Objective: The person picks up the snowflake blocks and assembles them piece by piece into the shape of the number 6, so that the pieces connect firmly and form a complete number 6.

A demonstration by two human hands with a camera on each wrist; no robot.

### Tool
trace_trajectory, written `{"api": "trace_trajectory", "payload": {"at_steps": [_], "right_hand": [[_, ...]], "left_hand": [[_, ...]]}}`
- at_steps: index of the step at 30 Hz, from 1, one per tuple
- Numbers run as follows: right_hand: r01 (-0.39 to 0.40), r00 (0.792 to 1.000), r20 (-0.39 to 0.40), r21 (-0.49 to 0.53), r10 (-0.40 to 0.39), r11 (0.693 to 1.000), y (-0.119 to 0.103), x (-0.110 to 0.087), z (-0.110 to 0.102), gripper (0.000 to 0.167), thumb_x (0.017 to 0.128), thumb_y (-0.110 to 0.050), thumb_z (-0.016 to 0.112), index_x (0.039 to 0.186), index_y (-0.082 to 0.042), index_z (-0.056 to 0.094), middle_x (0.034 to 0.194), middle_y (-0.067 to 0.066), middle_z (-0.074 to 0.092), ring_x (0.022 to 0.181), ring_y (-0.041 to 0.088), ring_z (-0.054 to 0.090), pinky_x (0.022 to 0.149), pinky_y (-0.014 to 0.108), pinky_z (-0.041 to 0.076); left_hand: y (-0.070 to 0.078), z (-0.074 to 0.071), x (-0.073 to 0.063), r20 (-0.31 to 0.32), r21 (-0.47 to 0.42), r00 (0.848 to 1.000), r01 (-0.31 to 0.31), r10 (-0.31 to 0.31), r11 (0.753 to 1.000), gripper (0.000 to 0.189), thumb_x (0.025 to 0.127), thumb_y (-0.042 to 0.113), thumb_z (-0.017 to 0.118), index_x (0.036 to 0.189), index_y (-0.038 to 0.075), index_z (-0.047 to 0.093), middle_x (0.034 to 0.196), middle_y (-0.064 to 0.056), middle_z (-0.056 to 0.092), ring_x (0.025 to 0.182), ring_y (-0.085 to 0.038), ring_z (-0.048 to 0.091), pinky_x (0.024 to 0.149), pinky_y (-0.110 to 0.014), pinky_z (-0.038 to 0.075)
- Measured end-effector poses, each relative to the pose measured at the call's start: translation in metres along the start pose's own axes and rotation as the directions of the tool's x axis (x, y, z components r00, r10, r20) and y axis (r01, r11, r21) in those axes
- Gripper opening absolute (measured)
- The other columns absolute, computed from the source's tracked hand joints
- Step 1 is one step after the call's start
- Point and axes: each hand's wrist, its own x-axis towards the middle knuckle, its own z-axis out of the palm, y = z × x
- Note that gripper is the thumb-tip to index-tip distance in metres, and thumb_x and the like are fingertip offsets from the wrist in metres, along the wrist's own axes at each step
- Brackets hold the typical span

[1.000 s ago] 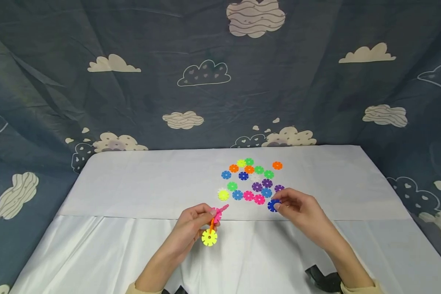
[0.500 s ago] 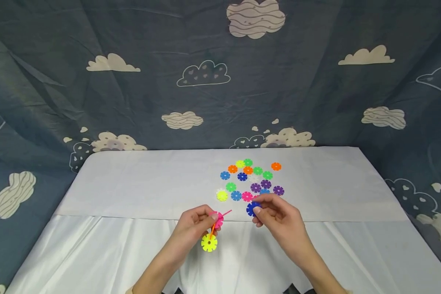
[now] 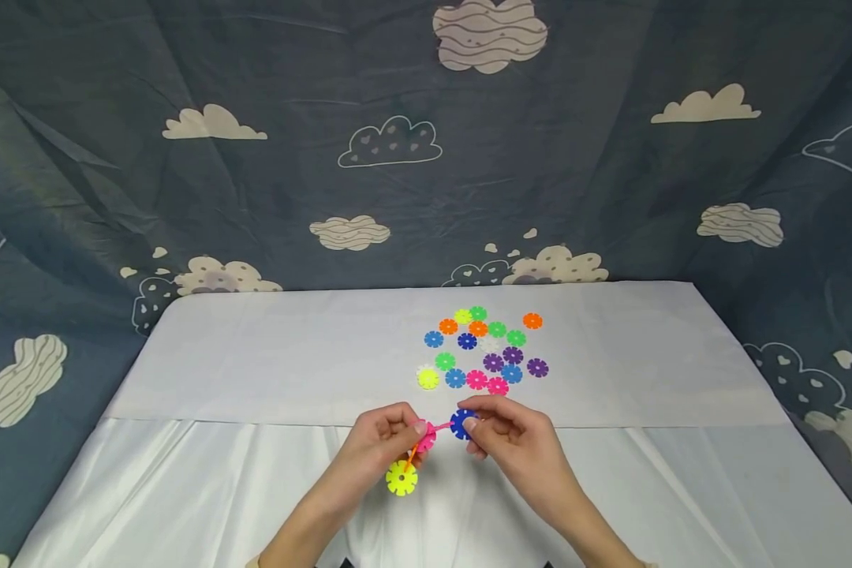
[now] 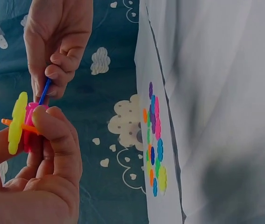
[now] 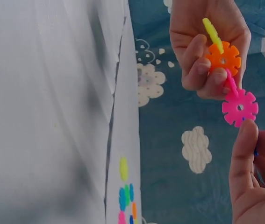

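Note:
My left hand [image 3: 375, 443] pinches a short chain of interlocking notched plastic discs over the front of the table. In it are a yellow disc [image 3: 401, 480], an orange disc [image 5: 233, 61] and two pink ones, the end pink disc [image 5: 249, 112] pointing right. Between thumb and fingers, my right hand [image 3: 520, 443] holds a dark blue disc [image 3: 458, 424]. This blue disc meets the edge of the end pink disc; how deep its slot sits cannot be told. Fingers hide part of both the chain and the blue disc.
Several loose discs lie spread beyond the hands on the white-covered table [image 3: 270, 355], among them a near yellow disc [image 3: 429, 379], a purple disc [image 3: 537, 368] and an orange disc [image 3: 532, 321] at the far right. A dark cloud-patterned cloth [image 3: 291, 189] hangs behind.
My right hand has carried the blue disc leftward from beside the loose discs to the chain's pink end. The left hand keeps its hold and has sunk slightly.

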Motion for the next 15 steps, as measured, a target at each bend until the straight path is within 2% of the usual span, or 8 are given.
{"api": "trace_trajectory", "payload": {"at_steps": [5,9,15], "right_hand": [[-0.011,0.997,0.072,-0.008,0.011,1.0,0.003,0.002,0.001,0.019,0.093,-0.012,0.069,0.112,-0.012,0.069,0.085,0.018,0.063,0.073,0.037,0.061,0.068,0.032,0.056],[-0.01,0.992,0.122,-0.027,0.013,1.0,0.006,0.003,0.001,0.016,0.093,-0.011,0.068,0.109,-0.01,0.071,0.086,0.015,0.063,0.071,0.033,0.061,0.065,0.034,0.056],[0.063,0.994,0.094,-0.046,-0.058,0.997,0.012,0.002,0.003,0.013,0.093,-0.01,0.068,0.106,-0.01,0.072,0.085,0.009,0.061,0.068,0.023,0.059,0.062,0.033,0.054]], "left_hand": [[0.0,-0.006,-0.001,0.049,0.098,0.999,-0.018,0.013,0.995,0.023,0.098,0.019,0.061,0.088,-0.002,0.06,0.076,-0.014,0.062,0.068,-0.021,0.056,0.062,-0.024,0.047],[0.001,-0.01,0.0,0.094,0.165,0.995,-0.032,0.017,0.986,0.02,0.097,0.015,0.061,0.086,-0.001,0.061,0.073,-0.01,0.062,0.067,-0.02,0.057,0.063,-0.026,0.048],[-0.006,-0.01,0.005,0.105,0.132,0.994,-0.042,0.028,0.99,0.021,0.097,0.012,0.06,0.084,-0.004,0.06,0.07,-0.007,0.061,0.064,-0.018,0.056,0.063,-0.025,0.047]]}}
